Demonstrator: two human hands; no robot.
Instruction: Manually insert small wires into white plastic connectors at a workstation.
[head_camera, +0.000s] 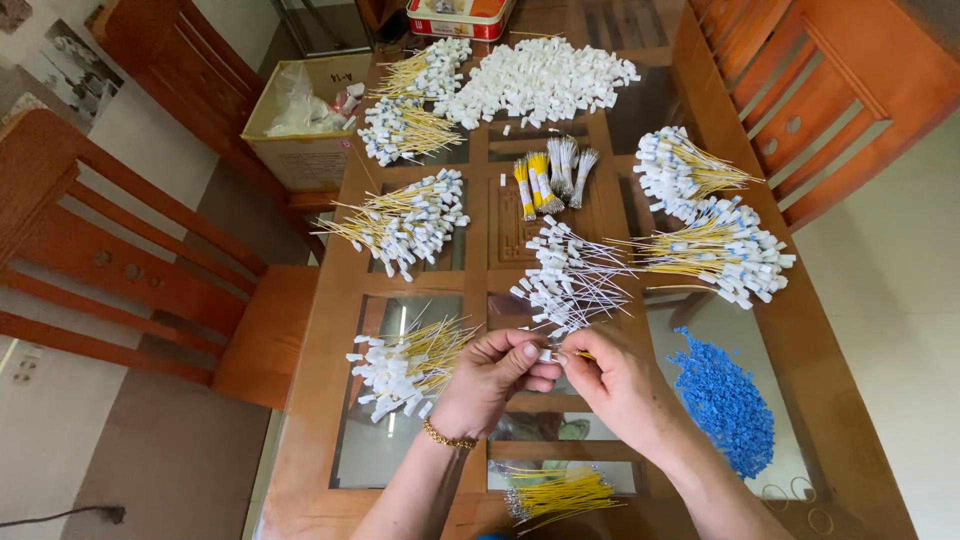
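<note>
A small white plastic piece (546, 354) sits pinched between both hands, just above the near-middle of the tabletop (330, 300), w/ a bit of yellow wire (584, 355) poking out to the right of it. Left hand (495, 378): fingers closed tight on the white piece, thumb on top; a gold bracelet (447, 438) on the wrist. Right hand (618, 385): fingers also curled shut, pinching the yellow wire right at the piece, so the two hands touch at the fingertips. Just behind the hands lies a loose heap of thin white wires w/ white ends (572, 278). Left of the hands, a pile of yellow wires w/ white ends (405, 362). Right of the hands, a spread of small blue bits (725, 400) on the glass. Near the front edge, betw. the forearms, a bundle of bare yellow wires (560, 495). Further back: more yellow-wire piles at left (405, 222) and right (722, 250), a few tied bundles (550, 180) in the middle, and a big heap of loose white pieces (540, 80) at the far end, next to a red tin (460, 18). Wooden chairs stand on both sides, left (130, 270) and right (810, 110); a cardboard box (305, 115) sits on the floor by the far left.
</note>
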